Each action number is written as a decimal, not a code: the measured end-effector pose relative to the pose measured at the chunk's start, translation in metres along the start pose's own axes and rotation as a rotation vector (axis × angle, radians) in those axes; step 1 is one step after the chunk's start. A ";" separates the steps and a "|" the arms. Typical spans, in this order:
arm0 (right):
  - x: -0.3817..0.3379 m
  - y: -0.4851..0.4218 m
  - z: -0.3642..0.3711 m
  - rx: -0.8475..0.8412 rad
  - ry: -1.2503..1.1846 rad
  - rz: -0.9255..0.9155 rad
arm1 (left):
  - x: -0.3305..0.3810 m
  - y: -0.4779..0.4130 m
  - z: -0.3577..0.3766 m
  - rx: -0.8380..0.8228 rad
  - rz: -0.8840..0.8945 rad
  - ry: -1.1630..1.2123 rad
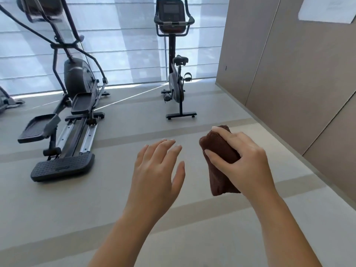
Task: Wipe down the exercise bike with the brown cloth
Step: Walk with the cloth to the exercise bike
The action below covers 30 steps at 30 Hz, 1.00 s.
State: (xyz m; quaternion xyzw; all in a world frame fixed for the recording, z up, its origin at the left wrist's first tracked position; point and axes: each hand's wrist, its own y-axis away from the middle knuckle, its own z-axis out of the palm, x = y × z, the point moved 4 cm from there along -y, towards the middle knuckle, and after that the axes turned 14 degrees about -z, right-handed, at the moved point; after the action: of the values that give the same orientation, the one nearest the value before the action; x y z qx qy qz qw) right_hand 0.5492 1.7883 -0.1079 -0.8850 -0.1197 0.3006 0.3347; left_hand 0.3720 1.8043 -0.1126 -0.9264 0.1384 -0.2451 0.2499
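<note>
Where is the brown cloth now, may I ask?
Head view, lower right: the right hand holds the folded brown cloth, beside the open left hand.

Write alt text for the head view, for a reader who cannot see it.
A person's right hand grips a folded brown cloth while the left hand is held open beside it, above a grey floor. An upright exercise bike stands ahead by a shaded window, with an elliptical trainer on the picture's left.
</note>
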 end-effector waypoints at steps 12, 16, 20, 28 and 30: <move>0.129 -0.151 0.113 -0.068 -0.025 0.049 | -0.060 -0.182 0.129 -0.045 -0.043 0.053; 0.168 -0.226 0.169 -0.073 -0.011 0.048 | -0.103 -0.264 0.171 -0.032 -0.040 0.124; 0.194 -0.323 0.229 -0.069 -0.032 0.049 | -0.154 -0.364 0.195 0.022 -0.052 0.150; 0.241 -0.452 0.336 -0.121 -0.097 0.032 | -0.241 -0.505 0.243 0.034 -0.114 0.106; 0.255 -0.475 0.358 -0.137 -0.104 0.036 | -0.256 -0.532 0.257 0.003 -0.120 0.094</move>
State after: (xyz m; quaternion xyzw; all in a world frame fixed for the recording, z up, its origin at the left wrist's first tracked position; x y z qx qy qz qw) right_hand 0.5267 2.4353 -0.1212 -0.8910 -0.1415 0.3432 0.2614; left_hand 0.3617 2.4481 -0.1225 -0.9201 0.0939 -0.3032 0.2296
